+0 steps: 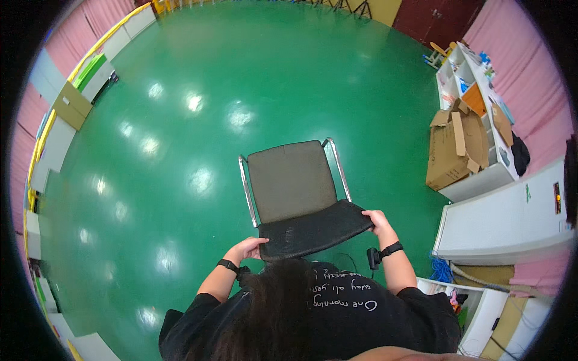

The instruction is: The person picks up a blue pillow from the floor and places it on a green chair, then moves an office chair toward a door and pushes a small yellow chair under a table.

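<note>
The chair (295, 195) is right in front of the person, above the shiny green floor (168, 129). Its legs are hidden, so I cannot tell if they touch the floor. The gray seat (291, 174) points away from the person and a little to the left. The black back (310, 233) is on the near side, close to the person's body. It is long from side to side, and its right end is a bit farther away than its left end. Two shiny metal arms (245, 188) run front to back beside the seat.

The left grip (249, 246) is closed on the left end of the back. The right grip (377, 221) is closed on the right end. Both wrists wear black bands (228, 265). Far to the right, a brown box (445, 150) is by a white shelf (457, 63).
</note>
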`<state>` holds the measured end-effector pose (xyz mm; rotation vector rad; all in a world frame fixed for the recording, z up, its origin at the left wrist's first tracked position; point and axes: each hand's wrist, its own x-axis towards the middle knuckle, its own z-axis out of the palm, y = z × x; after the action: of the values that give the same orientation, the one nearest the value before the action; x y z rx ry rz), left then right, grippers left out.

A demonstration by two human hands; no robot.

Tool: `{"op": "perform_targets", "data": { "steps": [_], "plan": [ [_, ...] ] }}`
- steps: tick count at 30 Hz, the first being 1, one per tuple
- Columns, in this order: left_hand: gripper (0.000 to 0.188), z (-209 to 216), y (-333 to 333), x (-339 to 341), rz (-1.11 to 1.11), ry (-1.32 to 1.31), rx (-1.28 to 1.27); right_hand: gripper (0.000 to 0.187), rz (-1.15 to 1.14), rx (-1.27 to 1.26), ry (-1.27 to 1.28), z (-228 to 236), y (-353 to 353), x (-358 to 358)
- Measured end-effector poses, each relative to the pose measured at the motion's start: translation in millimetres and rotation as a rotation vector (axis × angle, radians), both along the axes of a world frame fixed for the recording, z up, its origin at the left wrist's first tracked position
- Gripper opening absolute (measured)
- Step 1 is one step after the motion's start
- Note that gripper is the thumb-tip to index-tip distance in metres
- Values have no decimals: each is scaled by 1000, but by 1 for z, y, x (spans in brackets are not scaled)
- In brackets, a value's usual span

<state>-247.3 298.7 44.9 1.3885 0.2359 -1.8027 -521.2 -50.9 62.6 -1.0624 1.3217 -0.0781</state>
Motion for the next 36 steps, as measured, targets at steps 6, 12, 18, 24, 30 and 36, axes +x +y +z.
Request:
{"op": "perform_targets", "data": {
  "steps": [6,12,18,24,30,36],
  "plan": [
    [19,-2,-26,6,-70,-221,-6,14,-37,2,-56,-17,-26,5],
    [19,-4,-50,30,-33,-368,31,43,-2,-39,1,9,-56,38],
    [18,-28,-83,70,-61,-445,77,48,-37,-40,-9,0,-76,60],
    [13,-48,-123,114,-44,-468,19,47,-115,-50,-60,-19,-99,72],
    [12,-51,-188,151,-16,-445,-21,42,-226,-78,-70,-19,-139,93],
    [11,-51,-271,186,56,-417,-26,38,-246,-66,-47,-20,-204,115]
  ]
}}
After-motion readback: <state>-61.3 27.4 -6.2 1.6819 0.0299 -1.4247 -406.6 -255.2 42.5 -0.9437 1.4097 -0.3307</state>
